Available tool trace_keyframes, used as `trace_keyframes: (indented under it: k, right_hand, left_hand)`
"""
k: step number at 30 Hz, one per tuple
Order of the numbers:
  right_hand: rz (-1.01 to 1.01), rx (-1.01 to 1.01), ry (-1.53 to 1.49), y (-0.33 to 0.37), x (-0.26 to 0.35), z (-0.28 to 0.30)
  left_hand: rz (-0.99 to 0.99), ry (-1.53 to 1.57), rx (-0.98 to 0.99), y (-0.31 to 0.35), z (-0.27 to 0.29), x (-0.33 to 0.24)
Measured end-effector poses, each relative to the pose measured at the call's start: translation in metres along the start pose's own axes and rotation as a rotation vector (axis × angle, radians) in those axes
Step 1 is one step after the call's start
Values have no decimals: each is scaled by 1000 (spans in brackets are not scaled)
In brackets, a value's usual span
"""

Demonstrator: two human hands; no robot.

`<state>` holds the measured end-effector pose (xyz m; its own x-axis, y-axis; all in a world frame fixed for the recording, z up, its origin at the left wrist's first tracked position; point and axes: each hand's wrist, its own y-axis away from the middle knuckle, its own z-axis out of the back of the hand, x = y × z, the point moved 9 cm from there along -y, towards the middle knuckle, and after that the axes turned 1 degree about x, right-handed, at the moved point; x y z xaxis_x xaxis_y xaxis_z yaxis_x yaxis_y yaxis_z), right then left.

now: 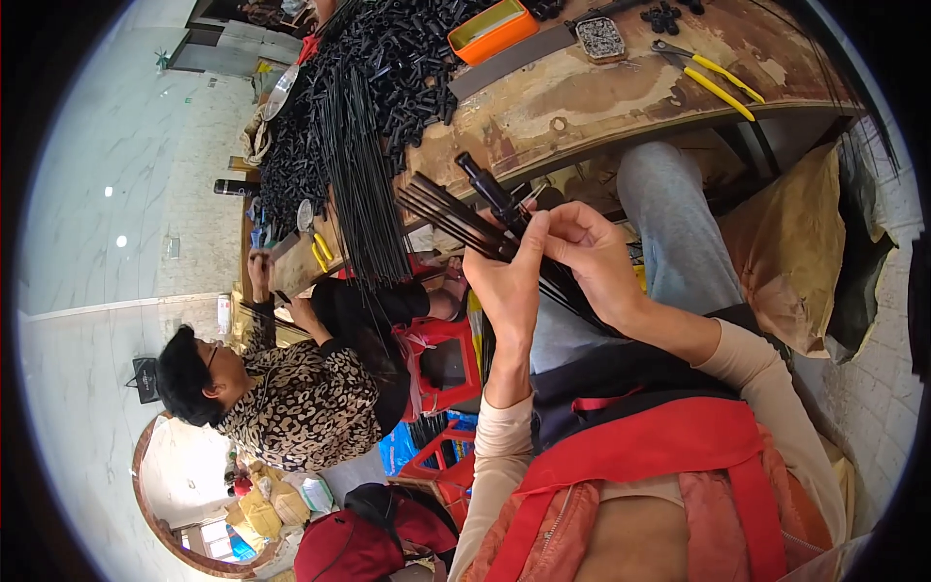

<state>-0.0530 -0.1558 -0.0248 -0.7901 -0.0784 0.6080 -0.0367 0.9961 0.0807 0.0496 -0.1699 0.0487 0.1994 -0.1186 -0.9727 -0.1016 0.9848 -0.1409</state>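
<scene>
Judging by look, we expect the black fitting (493,191) to be light, stiff, rather slippery, best held at its thick middle. It points beyond our left hand (509,286), which clasps black rods (450,217); whether our right hand (601,267) pinches it, we cannot tell.

Cream sleeves (761,373), blue jeans (669,218) and possibly a red apron (650,441) show.

Bright light leaves two glints (121,241) on the glossy wall (82,281), while fisheye distortion bows the table (562,105).
</scene>
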Motion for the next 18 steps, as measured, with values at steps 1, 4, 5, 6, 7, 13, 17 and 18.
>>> trace_keyframes:
  k: [1,4,5,6,7,13,17,18]
  right_hand:
    - [1,-1,-3,-2,-2,5]
    - [-41,44,-72,-15,-15,20]
    - [-97,72,-123,-19,-22,21]
    - [-152,99,-175,-21,-28,21]
    - [-150,99,-177,-24,-29,25]
    - [-215,108,-267,-31,-43,38]
    - [-80,61,-170,-22,-32,32]
    - [-25,20,-100,-19,-27,33]
  left_hand:
    - [49,81,-21,0,1,11]
    - [132,203,100,-8,-2,31]
    - [97,253,127,-11,-4,31]
    - [97,250,128,-11,-2,35]
    - [106,234,145,-13,-6,34]
    - [117,128,152,-17,-15,42]
    - [127,217,213,-18,-18,48]
    - [128,214,208,-21,-13,51]
